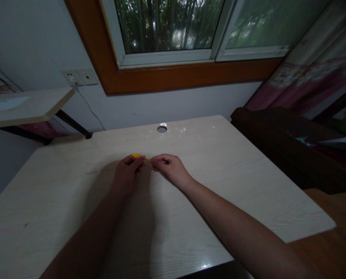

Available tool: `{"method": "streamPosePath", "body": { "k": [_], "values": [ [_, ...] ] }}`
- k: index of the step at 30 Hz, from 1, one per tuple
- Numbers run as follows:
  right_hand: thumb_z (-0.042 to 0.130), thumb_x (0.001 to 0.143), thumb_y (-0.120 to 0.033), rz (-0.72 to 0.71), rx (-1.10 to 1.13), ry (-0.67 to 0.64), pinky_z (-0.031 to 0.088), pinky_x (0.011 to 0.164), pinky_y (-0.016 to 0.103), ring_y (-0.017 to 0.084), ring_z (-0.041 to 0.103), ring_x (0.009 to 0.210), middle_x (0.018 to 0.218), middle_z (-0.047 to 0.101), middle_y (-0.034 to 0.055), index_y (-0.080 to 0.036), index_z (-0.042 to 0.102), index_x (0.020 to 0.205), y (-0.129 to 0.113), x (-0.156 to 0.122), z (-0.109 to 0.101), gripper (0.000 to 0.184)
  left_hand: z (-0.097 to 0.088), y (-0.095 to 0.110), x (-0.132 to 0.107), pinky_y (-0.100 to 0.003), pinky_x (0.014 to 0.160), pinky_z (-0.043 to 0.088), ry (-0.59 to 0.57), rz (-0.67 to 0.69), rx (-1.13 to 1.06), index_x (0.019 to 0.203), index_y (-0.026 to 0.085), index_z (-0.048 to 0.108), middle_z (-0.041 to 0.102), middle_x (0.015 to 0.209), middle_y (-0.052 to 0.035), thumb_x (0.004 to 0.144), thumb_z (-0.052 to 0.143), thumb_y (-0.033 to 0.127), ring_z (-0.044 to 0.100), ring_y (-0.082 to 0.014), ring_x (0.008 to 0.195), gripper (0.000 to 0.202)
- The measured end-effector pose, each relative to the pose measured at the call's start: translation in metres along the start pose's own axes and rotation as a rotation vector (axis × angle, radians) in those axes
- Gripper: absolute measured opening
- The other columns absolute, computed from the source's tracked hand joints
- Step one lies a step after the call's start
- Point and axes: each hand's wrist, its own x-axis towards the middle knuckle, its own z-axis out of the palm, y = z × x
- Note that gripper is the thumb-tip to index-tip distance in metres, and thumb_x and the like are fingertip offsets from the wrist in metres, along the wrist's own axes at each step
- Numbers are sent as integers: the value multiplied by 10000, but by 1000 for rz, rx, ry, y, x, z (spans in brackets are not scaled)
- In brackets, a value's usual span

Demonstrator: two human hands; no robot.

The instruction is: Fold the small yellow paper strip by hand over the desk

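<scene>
A small, thin yellow thing point(136, 155) is stretched between my two hands above the pale wood-grain desk; its kind is too small to make out. My left hand point(125, 172) is closed round its wider end, with thumb and fingers pinched and part of it hidden behind them. Toward the right it narrows to a tip, where my right hand point(171, 166) pinches with thumb and forefinger. The fingertips of both hands are a short gap apart, close to the desk surface.
The desk point(233, 174) has a round cable hole point(161, 129) near its back edge. A raised shelf point(30, 104) on black legs stands at the back left, below a wall socket point(78, 76) with a white cord. Dark wooden furniture point(277, 143) adjoins the right side.
</scene>
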Motion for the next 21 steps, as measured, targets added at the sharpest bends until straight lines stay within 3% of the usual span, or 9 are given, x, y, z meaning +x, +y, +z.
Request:
{"method": "streamPosePath", "body": {
  "k": [7, 21],
  "values": [
    [694, 765, -366, -25, -44, -6, 492, 656, 254, 130, 629, 685, 803, 718, 50, -164, 733, 865, 1, 0, 1, 228, 1, 0, -1, -205, 526, 403, -41, 0, 58, 741, 131, 715, 658, 635, -16, 642, 802, 353, 523, -75, 530, 258],
    [687, 767, -364, -60, -132, 5, 441, 587, 241, 129, 602, 627, 710, 693, 37, -155, 715, 812, 4, 1, 0, 215, 1, -2, -4, -213, 530, 420, -124, -21, 32, 749, 140, 705, 664, 647, -17, 692, 770, 366, 540, -86, 538, 242]
  ]
}}
